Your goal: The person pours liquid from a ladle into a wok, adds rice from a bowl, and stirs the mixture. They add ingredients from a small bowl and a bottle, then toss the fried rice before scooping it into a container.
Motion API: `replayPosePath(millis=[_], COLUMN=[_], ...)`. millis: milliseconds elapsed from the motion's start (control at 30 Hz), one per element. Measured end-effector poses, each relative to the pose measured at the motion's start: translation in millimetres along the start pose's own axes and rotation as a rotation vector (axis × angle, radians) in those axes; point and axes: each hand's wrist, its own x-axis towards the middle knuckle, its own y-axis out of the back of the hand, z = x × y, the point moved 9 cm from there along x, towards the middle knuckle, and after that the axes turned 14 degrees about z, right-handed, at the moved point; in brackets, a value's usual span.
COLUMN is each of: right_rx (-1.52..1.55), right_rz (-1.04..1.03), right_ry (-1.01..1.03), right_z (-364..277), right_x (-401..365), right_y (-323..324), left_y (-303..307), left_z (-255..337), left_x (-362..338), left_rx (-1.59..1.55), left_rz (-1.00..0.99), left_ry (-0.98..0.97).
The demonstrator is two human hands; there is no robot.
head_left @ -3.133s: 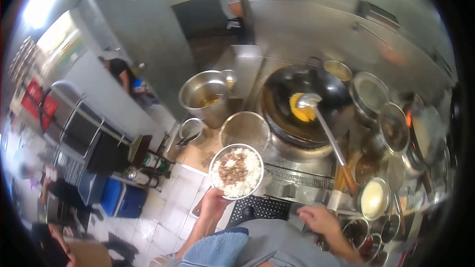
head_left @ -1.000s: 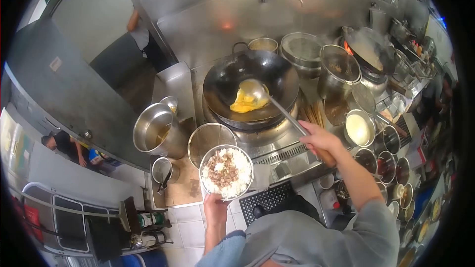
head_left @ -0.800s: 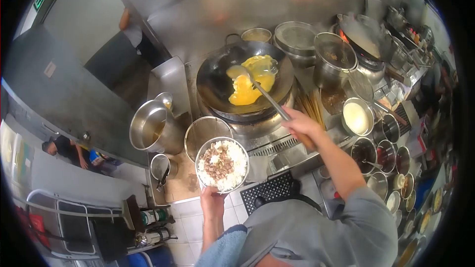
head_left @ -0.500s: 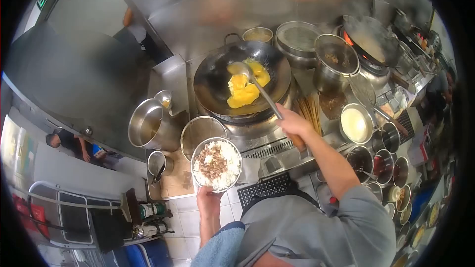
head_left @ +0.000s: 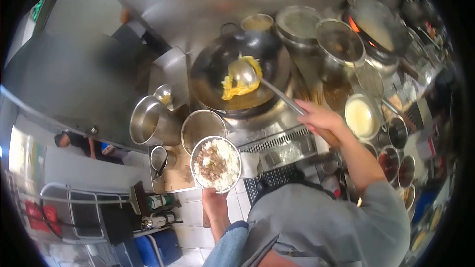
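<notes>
My right hand (head_left: 320, 120) is wrapped round the handle of a long metal ladle (head_left: 243, 73). The ladle's bowl rests over cooked yellow egg (head_left: 238, 89) in a large black wok (head_left: 208, 76) on the stove. My left hand (head_left: 214, 201) grips the lower rim of a metal bowl (head_left: 239, 167), its fingers partly hidden underneath. White rice (head_left: 225, 160) with chopped brown meat (head_left: 210, 164) fills that bowl, which is held in front of the wok, just below a round strainer (head_left: 198, 127).
Left of the wok stand a tall metal pot (head_left: 144, 121) and a small metal cup (head_left: 159, 157). To its right are a strainer on a pot (head_left: 341, 39), a bowl of pale liquid (head_left: 359, 117) and a second wok over flame (head_left: 378, 29). Another person (head_left: 74, 141) is at far left.
The ladle has turned over onto the egg, which is now folded into a smaller clump. My right hand has moved back and to the right. The rice bowl stays almost in place.
</notes>
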Motion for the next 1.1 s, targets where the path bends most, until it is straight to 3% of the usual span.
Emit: replayPosePath(millis=[67, 100, 167, 267, 300, 400, 433, 500, 533, 600, 633, 700, 800, 833, 933, 967, 1067, 1100], right_rx=[-0.416, -0.522, -0.596, 0.157, 0.192, -0.513, -0.631, -0.545, -0.493, 0.143, 0.331, 0.045, -0.531, -0.548, 0.328, 0.456, -0.033, -0.319], right_rz=[0.282, 0.347, 0.299, -0.173, -0.189, 0.253, 0.333, 0.448, 0.494, 0.039, -0.117, 0.123, 0.411, 0.421, 0.034, -0.070, 0.114, 0.283], right_ry=[0.008, 0.127, 0.173, 0.018, -0.025, 0.051, 0.047, 0.297, 0.419, -0.015, -0.088, -0.096, 0.096, 0.121, -0.095, -0.123, -0.038, 0.124], right_z=[12, 14, 15, 35, 41, 14, 30, 50, 27, 35, 28, 15, 19, 18, 25, 19, 16, 15], right_x=[19, 42, 41, -20, -35, -24, 5, 33, 26, -33, -56, -64, 3, 17, -19, -42, -46, -23], right_y=[-7, -21, -34, -21, -11, -15, -30, -42, -47, -35, -33, -15, -30, -40, -46, -39, -17, -19], left_y=[6, 0, -4, 15, 15, 24, 19, 10, 9, 9, 6, 10, 9, 8, 10, 6, -2, -1], left_z=[-4, -3, 2, 1, 1, -3, -4, -4, -3, -4, -3, -6, 0, 0, 2, 6, 11, 11], left_x=[12, 12, 12, 27, 33, 41, 43, 51, 52, 53, 49, 56, 49, 46, 44, 37, 27, 28], left_rx=[0.046, 0.020, 0.037, 0.126, 0.142, 0.070, 0.018, 0.046, 0.065, 0.027, 0.025, 0.032, 0.015, 0.027, 0.046, 0.046, 0.040, 0.039], left_rz=[-0.031, -0.080, -0.067, -0.107, -0.125, -0.122, -0.157, -0.213, -0.233, -0.228, -0.227, -0.195, -0.125, -0.120, -0.117, -0.127, -0.115, -0.107], left_ry=[0.007, 0.031, 0.024, -0.022, -0.056, 0.029, 0.067, 0.100, 0.114, 0.126, 0.121, 0.113, 0.079, 0.075, 0.069, 0.049, 0.013, 0.013])
